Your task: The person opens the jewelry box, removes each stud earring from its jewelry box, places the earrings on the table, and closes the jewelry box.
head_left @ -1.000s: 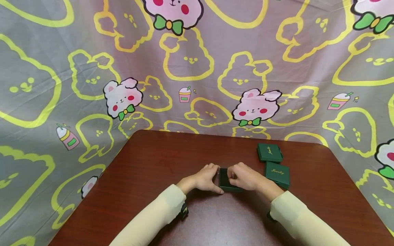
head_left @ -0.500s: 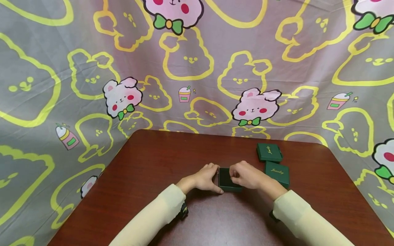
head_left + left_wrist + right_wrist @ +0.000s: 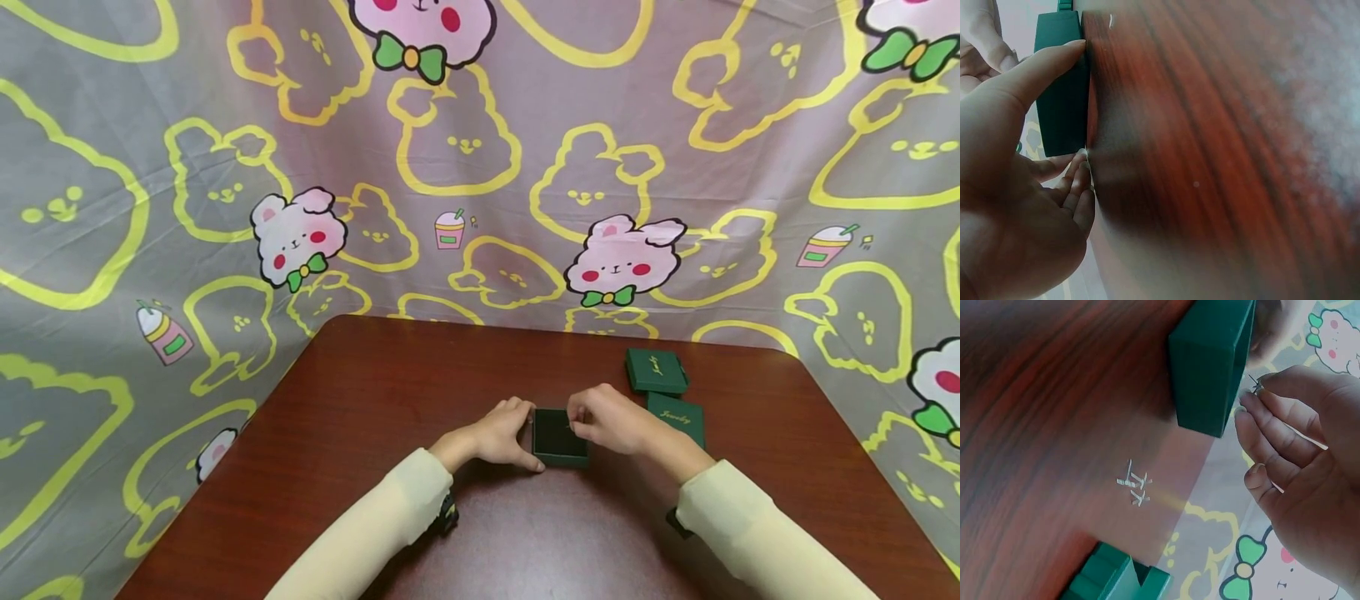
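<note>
An open green jewelry box point(image 3: 561, 460) with a dark inside lies on the table. My left hand point(image 3: 497, 435) holds its left side, the thumb at the near corner and the fingers at the far one. Just above the box's right edge is my right hand point(image 3: 611, 419). Its thumb and index finger pinch a tiny metal piece with a thin pin point(image 3: 1254, 381), perhaps a stud earring; most of it is hidden by the fingertips. The right wrist view has several small silvery pieces point(image 3: 1135, 482) on the table beside the box, too small to identify.
Two shut green boxes with gold "Jewelry" lettering stand at the right: the nearer box point(image 3: 677, 417), partly behind my right forearm, and the farther box point(image 3: 656, 370). The brown table point(image 3: 420, 375) meets a patterned cloth point(image 3: 480, 167) at its back and sides.
My right hand has moved up and to the right, out from over the jewelry box, baring more of its dark inside. The left hand and box stay in place.
</note>
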Motion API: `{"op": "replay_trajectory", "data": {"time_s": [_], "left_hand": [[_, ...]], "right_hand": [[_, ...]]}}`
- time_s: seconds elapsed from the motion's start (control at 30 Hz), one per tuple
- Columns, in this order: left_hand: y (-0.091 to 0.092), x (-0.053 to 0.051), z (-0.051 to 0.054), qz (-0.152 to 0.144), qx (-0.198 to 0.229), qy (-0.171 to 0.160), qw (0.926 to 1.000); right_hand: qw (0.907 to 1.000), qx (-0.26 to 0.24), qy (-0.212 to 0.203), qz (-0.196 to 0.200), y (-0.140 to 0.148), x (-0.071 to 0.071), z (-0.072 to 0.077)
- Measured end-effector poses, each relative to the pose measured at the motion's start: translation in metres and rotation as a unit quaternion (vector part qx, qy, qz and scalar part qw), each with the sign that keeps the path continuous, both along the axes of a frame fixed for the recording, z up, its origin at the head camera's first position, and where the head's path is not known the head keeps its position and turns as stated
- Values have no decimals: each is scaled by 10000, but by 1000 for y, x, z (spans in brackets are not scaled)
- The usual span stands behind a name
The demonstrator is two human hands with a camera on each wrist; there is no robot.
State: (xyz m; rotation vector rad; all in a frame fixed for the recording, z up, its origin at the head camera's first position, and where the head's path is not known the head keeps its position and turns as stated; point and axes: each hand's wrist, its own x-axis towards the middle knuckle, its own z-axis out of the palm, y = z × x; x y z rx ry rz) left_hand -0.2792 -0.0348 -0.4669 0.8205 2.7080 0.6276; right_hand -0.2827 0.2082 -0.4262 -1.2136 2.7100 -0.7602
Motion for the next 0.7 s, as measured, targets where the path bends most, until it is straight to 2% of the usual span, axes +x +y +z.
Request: {"op": "replay_trajectory", "data": {"time_s": [0.17,0.37,0.53,0.7], "left_hand": [[0,-1,0,-2,-8,56,10000],[0,0,0,2,-20,25,10000],[1,0,0,9,-16,-3,10000],[1,0,1,14,-9,-10,10000]], "right_hand": [[9999,-6,-30,-146,8,-1,4],[9990,-164,-290,-304,21,-2,8],[9990,-68,-87,-428,34,-6,6],[9985,-2,36,-542,46,-10,-4]]}}
